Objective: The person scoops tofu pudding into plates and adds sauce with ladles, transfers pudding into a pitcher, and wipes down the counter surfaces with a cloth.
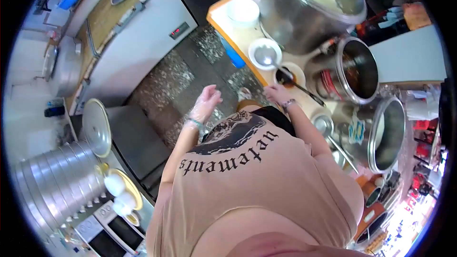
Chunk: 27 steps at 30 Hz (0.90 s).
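Observation:
My left hand (208,101), in a clear plastic glove, hangs in front of me over the floor. Its fingers are curled in and nothing shows in them. My right hand (277,94) is at the table's edge, beside a white bowl (300,70) with dark liquid in it. Its fingers are bent; whether anything is in them is hidden. Just beyond is another white bowl (264,54) with a metal ladle head over it. A dark ladle handle (304,89) slants across the bowl of dark liquid. A second ladle (323,124) lies nearer my right forearm.
Along the right stand a large steel pot (304,19) with pale contents, a smaller pot (358,70) of brown liquid, and a third pot (389,135). A white stack of dishes (243,11) is at the table's far corner. Left are a white chest freezer (138,50) and stacked steamers (57,181).

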Each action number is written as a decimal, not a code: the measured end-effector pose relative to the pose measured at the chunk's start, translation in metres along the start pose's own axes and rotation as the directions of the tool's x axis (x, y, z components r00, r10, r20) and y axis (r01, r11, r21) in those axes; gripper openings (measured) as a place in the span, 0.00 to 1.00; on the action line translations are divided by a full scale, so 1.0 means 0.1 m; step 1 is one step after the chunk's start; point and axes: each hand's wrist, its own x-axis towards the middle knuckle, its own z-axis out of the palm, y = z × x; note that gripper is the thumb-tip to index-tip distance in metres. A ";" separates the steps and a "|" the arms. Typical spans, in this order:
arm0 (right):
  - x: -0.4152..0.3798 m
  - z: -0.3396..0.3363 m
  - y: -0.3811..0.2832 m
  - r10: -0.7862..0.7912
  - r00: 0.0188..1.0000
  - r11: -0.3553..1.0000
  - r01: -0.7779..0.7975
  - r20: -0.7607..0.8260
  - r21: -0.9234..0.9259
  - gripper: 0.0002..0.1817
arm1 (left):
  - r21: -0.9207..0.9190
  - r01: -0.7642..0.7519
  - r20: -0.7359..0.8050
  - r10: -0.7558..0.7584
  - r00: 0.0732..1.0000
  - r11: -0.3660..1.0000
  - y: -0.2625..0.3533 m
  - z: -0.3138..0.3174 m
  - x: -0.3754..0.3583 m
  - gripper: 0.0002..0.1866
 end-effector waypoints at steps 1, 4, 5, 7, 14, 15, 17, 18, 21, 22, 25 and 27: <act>0.20 0.01 -0.28 0.041 0.997 0.996 -0.036 -0.060 0.087 0.18 | 0.035 -0.034 0.008 0.034 0.999 0.999 0.17 -0.16 0.29 0.25; 0.64 -0.09 -1.53 -0.230 0.962 0.970 0.214 -0.147 -0.118 0.19 | 0.044 -0.149 -0.035 0.151 0.988 0.988 1.01 -0.55 1.11 0.28; 0.84 -0.11 -1.82 -0.281 0.952 0.946 0.253 -0.120 -0.203 0.19 | 0.050 -0.169 -0.037 0.170 0.985 0.984 1.24 -0.70 1.41 0.29; 1.33 -0.08 -2.12 -0.363 0.930 0.908 0.339 -0.060 -0.246 0.19 | 0.009 -0.176 -0.052 0.177 0.983 0.984 1.57 -0.98 2.01 0.29; 2.37 -0.01 -2.48 -0.246 0.916 0.969 0.221 -0.317 -0.112 0.17 | 0.214 -0.192 0.047 0.186 0.981 0.958 2.49 -2.08 5.37 0.30; 2.40 0.01 -2.42 -0.116 0.880 0.993 0.121 -0.461 -0.019 0.17 | 0.297 -0.278 0.059 0.272 0.960 0.914 2.53 -2.27 6.12 0.26; 2.50 0.20 -2.35 0.221 0.733 0.962 -0.054 -0.644 0.268 0.17 | 0.454 -0.299 0.086 0.292 0.952 0.840 3.03 -2.43 6.89 0.21; 2.53 0.29 -2.37 0.401 0.621 0.895 -0.109 -0.673 0.433 0.17 | 0.504 -0.281 0.042 0.301 0.953 0.817 2.94 -2.64 7.56 0.20; 2.74 0.51 -2.84 0.610 0.586 0.677 -0.034 -0.534 0.736 0.17 | 0.558 -0.235 0.062 0.242 0.968 0.796 3.19 -2.90 8.63 0.24; 2.87 0.66 -3.00 0.592 0.665 0.553 0.077 -0.456 0.830 0.17 | 0.691 -0.277 0.110 0.282 0.953 0.668 3.30 -2.95 8.89 0.27; 3.25 0.83 -3.31 0.398 0.702 0.895 -0.156 -0.591 0.417 0.17 | 0.924 -0.339 0.242 0.415 0.877 0.178 3.05 -3.03 9.51 0.37; 3.47 0.90 -3.42 0.347 0.760 0.924 -0.175 -0.550 0.341 0.17 | 0.970 -0.203 0.236 0.312 0.920 -0.135 3.17 -2.79 8.92 0.39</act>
